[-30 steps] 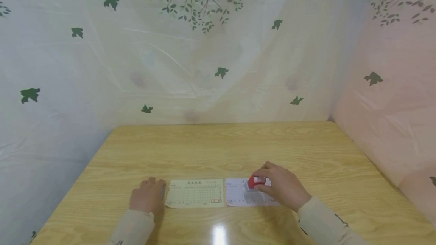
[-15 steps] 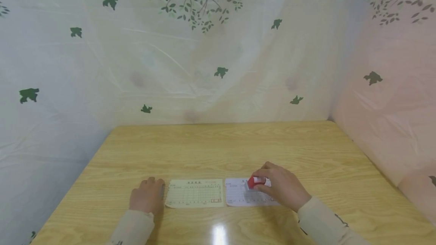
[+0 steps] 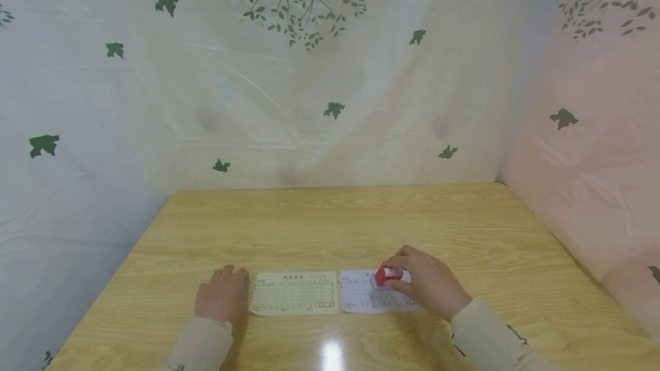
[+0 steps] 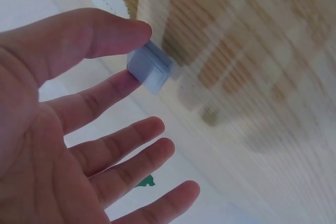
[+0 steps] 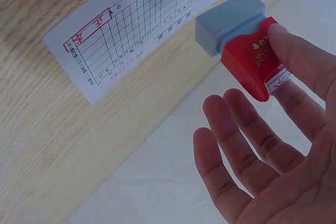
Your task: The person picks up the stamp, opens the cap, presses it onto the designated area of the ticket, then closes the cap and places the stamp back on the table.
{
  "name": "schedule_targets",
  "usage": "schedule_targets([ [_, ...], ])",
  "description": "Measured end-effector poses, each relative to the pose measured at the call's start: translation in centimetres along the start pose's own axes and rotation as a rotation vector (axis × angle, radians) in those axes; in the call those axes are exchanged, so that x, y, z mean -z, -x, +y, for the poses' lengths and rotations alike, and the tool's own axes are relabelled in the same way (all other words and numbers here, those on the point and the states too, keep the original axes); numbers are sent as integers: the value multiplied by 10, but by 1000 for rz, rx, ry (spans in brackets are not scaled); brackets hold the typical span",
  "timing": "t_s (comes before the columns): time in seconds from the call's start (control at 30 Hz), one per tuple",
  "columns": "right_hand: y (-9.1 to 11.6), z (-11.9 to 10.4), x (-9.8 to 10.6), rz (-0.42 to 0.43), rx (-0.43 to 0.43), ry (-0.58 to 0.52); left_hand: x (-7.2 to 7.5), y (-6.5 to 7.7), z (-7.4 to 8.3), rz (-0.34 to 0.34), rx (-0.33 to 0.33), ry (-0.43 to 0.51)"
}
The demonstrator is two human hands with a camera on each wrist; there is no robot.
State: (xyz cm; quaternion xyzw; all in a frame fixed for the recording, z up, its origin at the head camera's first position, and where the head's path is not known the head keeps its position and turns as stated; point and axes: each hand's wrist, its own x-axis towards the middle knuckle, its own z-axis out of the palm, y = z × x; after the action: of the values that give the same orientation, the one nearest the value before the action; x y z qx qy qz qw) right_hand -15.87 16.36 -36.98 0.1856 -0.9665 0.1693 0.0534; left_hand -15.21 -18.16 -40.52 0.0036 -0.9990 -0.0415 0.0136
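My left hand is low over the table, left of the pale yellow form. In the left wrist view its thumb and index finger pinch a small grey-blue cap, while the other fingers stretch out. My right hand grips a red self-inking stamp with a grey-blue lower part, held tilted between thumb and index finger. Beneath it, apart from the stamp in the right wrist view, lies a white form with a printed grid. A red boxed mark shows in its corner.
Both forms lie side by side on the wood-grain table, a narrow gap between them. A pale curtain with green leaf prints hangs behind the table and along both sides. Light reflects off the table near its front.
Both hands stay almost still, the left shifting only slightly with its fingers. The stamp, the cap and both forms keep their places.
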Motion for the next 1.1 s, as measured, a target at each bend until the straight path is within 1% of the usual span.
schedule_targets([
  [0.23,1,1,1,-2,1,11,3,2,3,43,-22,-20],
  [0.43,2,-1,1,-10,-41,-2,5,3,9,84,-45,-22],
  [0.67,3,-1,1,-3,-46,-6,7,4,14,84,-78,-24],
  [0.8,2,-1,2,0,-59,2,11,5,18,86,-85,-34],
  [0.93,2,0,2,2,-72,-2,13,6,20,101,-87,-34],
  [1.1,3,0,3,10,-70,-2,14,6,22,133,-104,-23],
])
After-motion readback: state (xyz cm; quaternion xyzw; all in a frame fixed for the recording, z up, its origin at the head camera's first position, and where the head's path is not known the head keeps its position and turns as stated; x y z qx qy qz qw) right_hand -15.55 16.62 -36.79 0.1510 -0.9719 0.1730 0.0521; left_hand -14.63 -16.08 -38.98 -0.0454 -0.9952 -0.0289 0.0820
